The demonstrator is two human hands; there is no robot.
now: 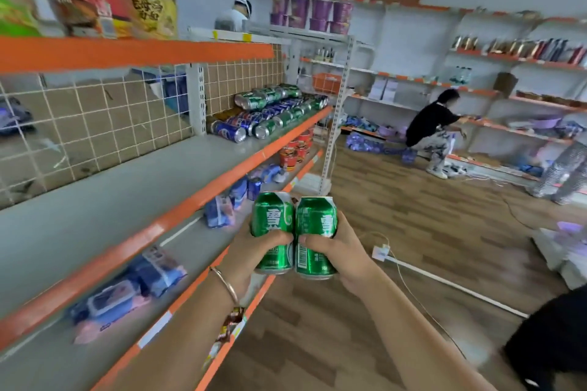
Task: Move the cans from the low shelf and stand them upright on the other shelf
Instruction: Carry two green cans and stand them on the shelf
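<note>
My left hand (254, 251) grips a green can (273, 219), held upright. My right hand (336, 251) grips a second green can (316, 222), also upright and touching the first. Both cans hang in the air in front of the shelving, over the edge of the low shelf (203, 292). Further along, the grey middle shelf (133, 187) carries a pile of green and blue cans (270, 111) lying on their sides. A single blue can (254, 188) stands on the low shelf beyond my hands.
Blue and pink packets (127, 292) lie on the low shelf; red cup noodles (293, 149) sit at its far end. Boxes fill the top shelf (104, 3). A person (435, 136) crouches at the far shelving. A white cable strip (444, 282) crosses the wooden floor.
</note>
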